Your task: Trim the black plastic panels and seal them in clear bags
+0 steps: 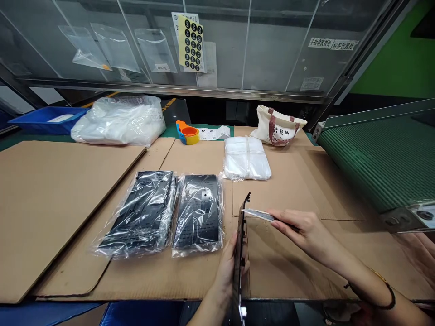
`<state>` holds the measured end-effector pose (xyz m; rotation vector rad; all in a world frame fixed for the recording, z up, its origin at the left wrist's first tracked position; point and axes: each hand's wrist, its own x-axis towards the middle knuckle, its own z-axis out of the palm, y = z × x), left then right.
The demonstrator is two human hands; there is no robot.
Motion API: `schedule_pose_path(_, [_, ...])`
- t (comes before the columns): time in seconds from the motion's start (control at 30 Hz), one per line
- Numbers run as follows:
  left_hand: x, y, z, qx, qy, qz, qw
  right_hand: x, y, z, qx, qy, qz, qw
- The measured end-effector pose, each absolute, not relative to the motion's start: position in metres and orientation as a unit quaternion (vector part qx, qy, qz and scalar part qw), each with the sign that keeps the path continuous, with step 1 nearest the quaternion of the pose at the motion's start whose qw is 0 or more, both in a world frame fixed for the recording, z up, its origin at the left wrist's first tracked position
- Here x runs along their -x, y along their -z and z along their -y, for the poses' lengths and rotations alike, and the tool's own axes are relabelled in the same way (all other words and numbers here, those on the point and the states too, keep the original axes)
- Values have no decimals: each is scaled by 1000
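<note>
A black perforated panel (239, 258) stands on edge at six o'clock, held in the left hand (224, 271), whose fingers (226, 253) wrap it, partly hidden behind it. At its upper edge, the right hand (302, 235) pinches a thin silver strip (258, 215) between thumb and pressed-together fingers. The panel rises above a cardboard sheet (288, 258), with two plastic-wrapped black panels (142, 210) at ten o'clock and a bundle of clear bags (246, 158) at twelve.
</note>
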<state>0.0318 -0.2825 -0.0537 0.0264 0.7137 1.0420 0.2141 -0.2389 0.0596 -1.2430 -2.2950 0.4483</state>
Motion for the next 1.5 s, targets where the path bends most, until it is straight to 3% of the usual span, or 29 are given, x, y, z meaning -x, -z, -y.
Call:
schedule_pose_path(0.87, [-28, 48, 283, -42, -497, -295, 815, -211, -60, 228, 455, -69, 856, 235])
schedule_pose_path(1.37, [-27, 48, 284, -54, -529, -220, 818, -211, -53, 225, 462, -104, 849, 236])
schedule_pose_path(1.5, [-27, 48, 284, -39, -521, -228, 821, -210, -58, 229, 443, -165, 847, 245])
